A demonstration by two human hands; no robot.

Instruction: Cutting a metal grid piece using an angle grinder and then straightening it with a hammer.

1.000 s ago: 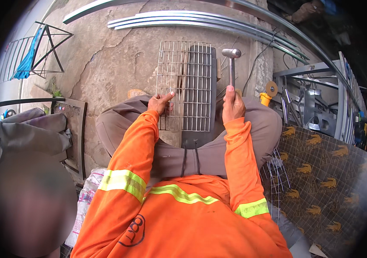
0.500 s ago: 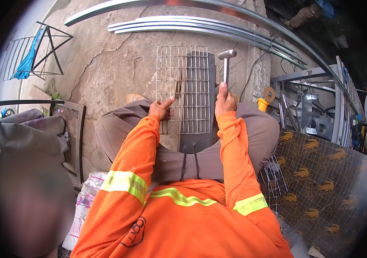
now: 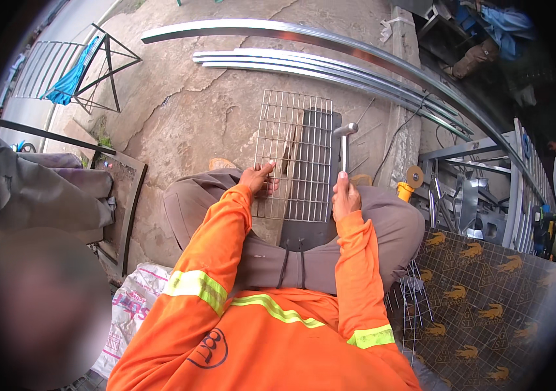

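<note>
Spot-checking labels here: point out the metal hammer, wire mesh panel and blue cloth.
Metal hammer [image 3: 345,148]: head view, on its handle.
Wire mesh panel [image 3: 294,157]: head view, middle of the grid.
Blue cloth [image 3: 69,84]: head view, middle of its folds.

A long-sleeved orange shirt [image 3: 304,355] with yellow reflective bands [image 3: 278,311] tops brownish-grey trousers [image 3: 258,262] with black drawstrings [image 3: 284,268].
</note>
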